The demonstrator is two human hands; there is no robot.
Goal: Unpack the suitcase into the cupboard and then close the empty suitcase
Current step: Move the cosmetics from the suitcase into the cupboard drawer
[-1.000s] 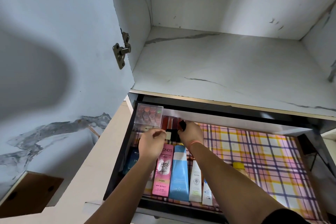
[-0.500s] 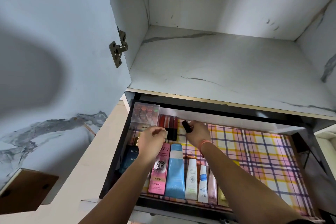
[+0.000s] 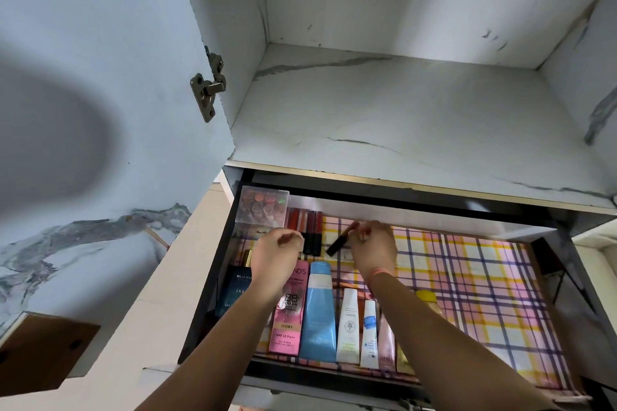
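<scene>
An open cupboard drawer (image 3: 541, 277) lined with pink and yellow checked paper holds cosmetics. My right hand (image 3: 372, 248) pinches a dark lip-gloss tube (image 3: 339, 242), tilted, just right of a row of upright red lip-gloss tubes (image 3: 305, 230) at the drawer's back left. My left hand (image 3: 275, 255) hovers with curled fingers beside that row; whether it holds anything is hidden. A pink BB cream tube (image 3: 288, 317), a blue tube (image 3: 319, 307) and several small white tubes (image 3: 349, 324) lie along the front. The suitcase is out of sight.
A clear box of small round pots (image 3: 262, 205) sits in the drawer's back left corner, a dark blue perfume bottle (image 3: 235, 290) in front of it. Above the drawer lies a white marbled shelf (image 3: 400, 117). The cupboard door (image 3: 100, 77) stands open at left.
My right hand has shifted slightly right with the dark tube, which now tilts diagonally. The left hand stayed beside the lip-gloss row. The camera tipped a little, showing more of the drawer's front.
</scene>
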